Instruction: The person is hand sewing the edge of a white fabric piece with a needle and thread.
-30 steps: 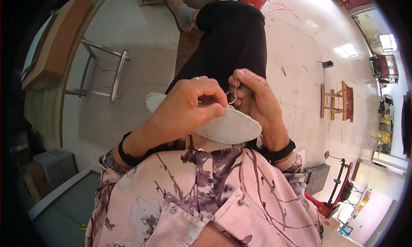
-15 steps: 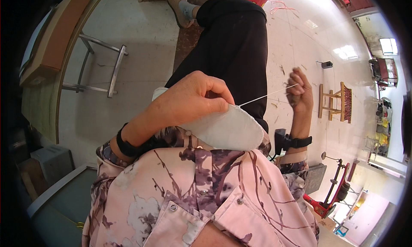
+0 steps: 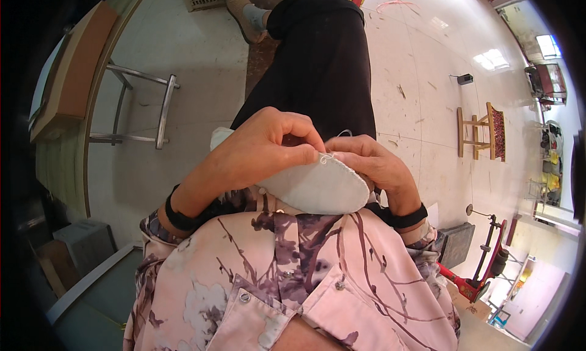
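Note:
A white, sole-shaped insole point(image 3: 311, 192) with a stitched edge lies across my lap, close to my shirt. My left hand point(image 3: 259, 145) is closed on its upper edge, thumb in front and fingers behind. My right hand point(image 3: 384, 168) is pinched at that same edge, its fingertips nearly meeting the left ones. White thread point(image 3: 325, 159) curls loosely at the edge between the two hands, and a small loop rises behind the right fingers. Whether a needle is between the right fingertips is hidden.
On the left stand a table with a cardboard box point(image 3: 82, 61) and a metal-legged stool frame point(image 3: 163, 113). To the right are a small wooden stool point(image 3: 482, 131), a small black object point(image 3: 465, 79) and a red hand-cranked machine point(image 3: 482, 272). Scraps lie on the tiled floor point(image 3: 421, 58).
My right hand has come in from the far right, where it held the thread stretched taut, to the insole's edge. The thread has gone slack and curled. My left hand keeps its grip.

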### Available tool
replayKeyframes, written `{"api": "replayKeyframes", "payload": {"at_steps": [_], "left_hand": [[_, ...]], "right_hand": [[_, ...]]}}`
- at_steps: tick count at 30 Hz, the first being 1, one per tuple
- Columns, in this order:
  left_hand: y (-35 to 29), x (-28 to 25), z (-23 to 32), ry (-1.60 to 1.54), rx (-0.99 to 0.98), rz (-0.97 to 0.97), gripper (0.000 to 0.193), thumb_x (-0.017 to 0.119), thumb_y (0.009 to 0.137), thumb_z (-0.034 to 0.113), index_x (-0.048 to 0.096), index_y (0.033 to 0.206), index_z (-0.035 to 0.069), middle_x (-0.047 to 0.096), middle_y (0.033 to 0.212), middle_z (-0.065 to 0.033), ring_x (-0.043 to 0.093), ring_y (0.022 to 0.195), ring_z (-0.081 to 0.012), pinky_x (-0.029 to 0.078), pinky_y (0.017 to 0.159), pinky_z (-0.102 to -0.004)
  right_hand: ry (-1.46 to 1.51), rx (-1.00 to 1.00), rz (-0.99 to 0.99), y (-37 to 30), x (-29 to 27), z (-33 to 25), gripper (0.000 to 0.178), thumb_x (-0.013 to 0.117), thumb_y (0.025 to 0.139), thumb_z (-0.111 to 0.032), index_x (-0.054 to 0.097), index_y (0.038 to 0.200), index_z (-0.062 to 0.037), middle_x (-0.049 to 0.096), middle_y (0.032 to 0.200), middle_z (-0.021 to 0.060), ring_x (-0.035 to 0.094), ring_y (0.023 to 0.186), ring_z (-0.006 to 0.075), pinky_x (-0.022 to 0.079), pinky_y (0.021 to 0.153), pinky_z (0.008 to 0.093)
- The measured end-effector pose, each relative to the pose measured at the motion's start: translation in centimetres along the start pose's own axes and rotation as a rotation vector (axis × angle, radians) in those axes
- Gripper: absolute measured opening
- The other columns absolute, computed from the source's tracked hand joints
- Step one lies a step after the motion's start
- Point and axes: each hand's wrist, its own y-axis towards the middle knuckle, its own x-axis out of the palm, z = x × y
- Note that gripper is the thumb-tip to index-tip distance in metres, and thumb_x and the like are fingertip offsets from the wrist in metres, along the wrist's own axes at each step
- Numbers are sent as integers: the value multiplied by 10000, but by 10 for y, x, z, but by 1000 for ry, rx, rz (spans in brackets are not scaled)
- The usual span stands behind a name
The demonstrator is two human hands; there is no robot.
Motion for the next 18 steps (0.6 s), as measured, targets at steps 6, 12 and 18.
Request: {"api": "replayKeyframes", "payload": {"at_steps": [6, 12, 18], "left_hand": [[-1, -1, 0, -31, -31, -27, 100, 627, 796, 83, 652, 823, -10, 599, 745, -26, 541, 688, -83, 419, 637, -224], [-3, -1, 0, -56, -38, -44, 72, 632, 815, 64, 636, 818, -7, 574, 760, 2, 516, 704, -68, 397, 640, -208], [-2, 0, 0, -61, -56, -49, 70, 633, 819, 64, 633, 815, -5, 574, 760, 3, 519, 708, -67, 398, 643, -207]], "right_hand": [[191, -196, 50, -4, -16, 1, 201, 558, 922, -145, 507, 756, -44, 422, 579, -33, 374, 460, 35, 289, 409, 173], [251, -254, 237, 1, -26, 4, 214, 548, 932, -148, 484, 739, -83, 433, 599, -35, 379, 464, 37, 335, 420, 171], [252, -344, 277, 7, -29, 12, 215, 553, 927, -145, 487, 731, -87, 440, 588, -32, 379, 458, 39, 303, 404, 169]]}}
